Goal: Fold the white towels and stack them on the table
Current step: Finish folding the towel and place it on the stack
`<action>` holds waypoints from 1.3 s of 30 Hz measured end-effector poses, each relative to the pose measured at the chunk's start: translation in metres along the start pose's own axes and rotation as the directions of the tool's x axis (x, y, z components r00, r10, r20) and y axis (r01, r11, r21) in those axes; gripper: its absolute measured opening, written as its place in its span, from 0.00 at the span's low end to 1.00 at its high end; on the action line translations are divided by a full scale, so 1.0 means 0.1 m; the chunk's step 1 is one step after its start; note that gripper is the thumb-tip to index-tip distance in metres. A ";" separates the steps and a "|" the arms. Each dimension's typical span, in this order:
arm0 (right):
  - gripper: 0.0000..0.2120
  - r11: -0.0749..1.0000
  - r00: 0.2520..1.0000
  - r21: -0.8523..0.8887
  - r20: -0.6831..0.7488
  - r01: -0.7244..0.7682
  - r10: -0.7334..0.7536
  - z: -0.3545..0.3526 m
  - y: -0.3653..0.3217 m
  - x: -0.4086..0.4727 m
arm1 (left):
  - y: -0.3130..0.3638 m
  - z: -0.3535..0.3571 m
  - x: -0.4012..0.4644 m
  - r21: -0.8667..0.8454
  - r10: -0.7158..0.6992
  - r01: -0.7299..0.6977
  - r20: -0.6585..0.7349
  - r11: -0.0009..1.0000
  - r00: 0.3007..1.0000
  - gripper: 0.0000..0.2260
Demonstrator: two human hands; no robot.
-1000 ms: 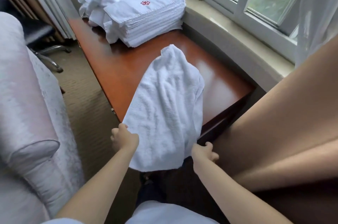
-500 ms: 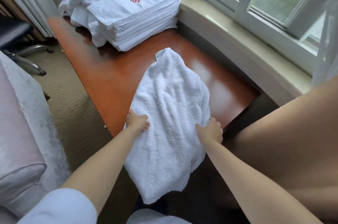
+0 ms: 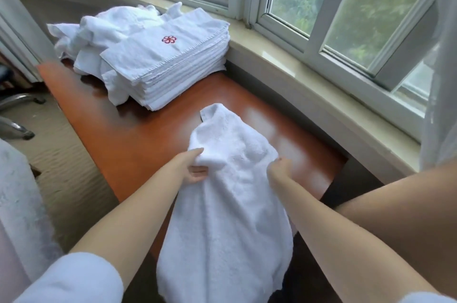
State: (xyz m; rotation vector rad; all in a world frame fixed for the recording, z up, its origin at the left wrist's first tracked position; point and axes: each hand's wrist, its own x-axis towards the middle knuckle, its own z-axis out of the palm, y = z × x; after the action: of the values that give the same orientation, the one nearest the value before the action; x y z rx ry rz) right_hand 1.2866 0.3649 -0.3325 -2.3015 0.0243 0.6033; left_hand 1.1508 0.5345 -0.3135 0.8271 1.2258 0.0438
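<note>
The loose white towel lies rumpled across the bench's near edge, its lower half hanging off. The left hand pinches its left side; the right hand grasps its right side. Pull both sides taut and square before folding, then carry it to the folded stack at the far end.

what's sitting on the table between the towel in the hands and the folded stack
Nothing visible. The left hand and right hand hold the towel, which drapes over the table's near edge. Between its far tip and the folded stack only bare table shows. A loose pile of towels lies behind and left of the stack.
</note>
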 end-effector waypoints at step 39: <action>0.12 0.653 0.945 0.732 0.037 0.197 -0.326 -0.17 -1.74 0.04 | 1.60 0.03 -0.13 -0.483 0.494 -0.427 0.014 0.765 0.869 0.08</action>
State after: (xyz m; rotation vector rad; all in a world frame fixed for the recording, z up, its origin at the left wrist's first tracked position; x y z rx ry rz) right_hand 1.3309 0.4801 -0.2087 -1.4340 -0.1324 0.5082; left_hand 1.2114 0.6414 -0.2100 0.6716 0.7971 0.6553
